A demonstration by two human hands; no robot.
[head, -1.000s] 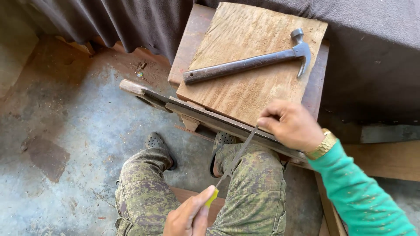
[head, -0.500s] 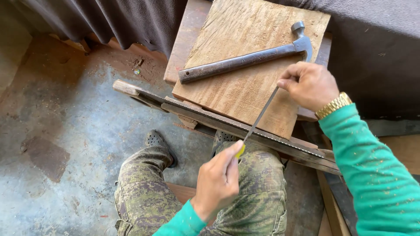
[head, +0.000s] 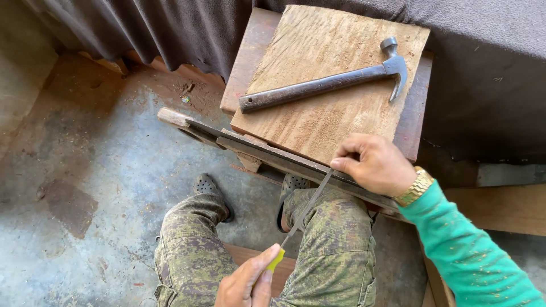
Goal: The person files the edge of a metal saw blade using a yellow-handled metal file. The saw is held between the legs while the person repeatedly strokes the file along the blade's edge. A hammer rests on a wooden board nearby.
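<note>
Both hands hold a thin file point(head: 304, 211): right hand point(head: 372, 165) pinching its tip, left hand point(head: 245, 282) gripping its yellow-green handle; a hammer point(head: 324, 84) lies beyond on the bench point(head: 318, 122).

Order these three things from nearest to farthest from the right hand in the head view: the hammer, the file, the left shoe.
1. file: its tip is under the right hand.
2. hammer: above the hand, on the wooden board.
3. left shoe: far left, on the floor.
</note>
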